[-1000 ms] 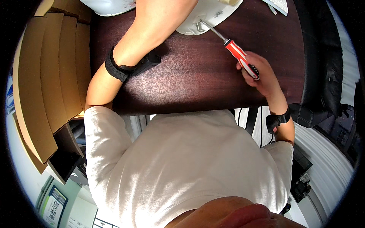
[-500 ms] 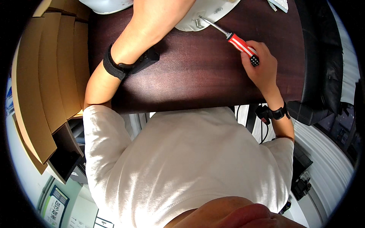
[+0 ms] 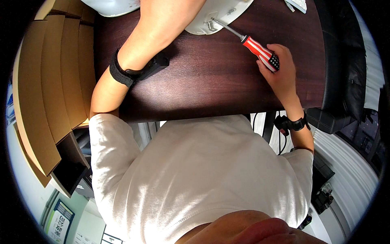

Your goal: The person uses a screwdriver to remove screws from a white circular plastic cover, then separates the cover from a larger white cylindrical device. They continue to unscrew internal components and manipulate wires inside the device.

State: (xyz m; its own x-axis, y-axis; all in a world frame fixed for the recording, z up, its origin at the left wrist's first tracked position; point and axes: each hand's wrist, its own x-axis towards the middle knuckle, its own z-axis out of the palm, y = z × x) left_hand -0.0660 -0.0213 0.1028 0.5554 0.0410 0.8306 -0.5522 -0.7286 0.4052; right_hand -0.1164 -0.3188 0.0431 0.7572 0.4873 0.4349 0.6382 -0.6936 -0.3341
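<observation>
In my right hand (image 3: 283,69) is a screwdriver (image 3: 259,51) with a red-and-white striped handle and a dark, white-dotted end. My thumb and fingers are closed round the rear of the handle. Its metal shaft points up and left, the tip resting at a small recess in a white, curved shell-like piece (image 3: 227,15). That piece is cut off by the upper edge of the picture. My left arm reaches over the table to the piece's left side; only the wrist end of my left hand (image 3: 174,16) shows, and its fingers are out of sight.
A dark reddish-brown table (image 3: 211,81) lies under both arms. Another white rounded object (image 3: 111,6) stands at the far left, and a small white item (image 3: 298,5) at the far right. Cardboard (image 3: 53,77) borders the left side; a black padded seat (image 3: 341,65) stands right.
The screwdriver handle has turned about its length, showing more of its dotted side. The white piece and my left arm have shifted very slightly left.
</observation>
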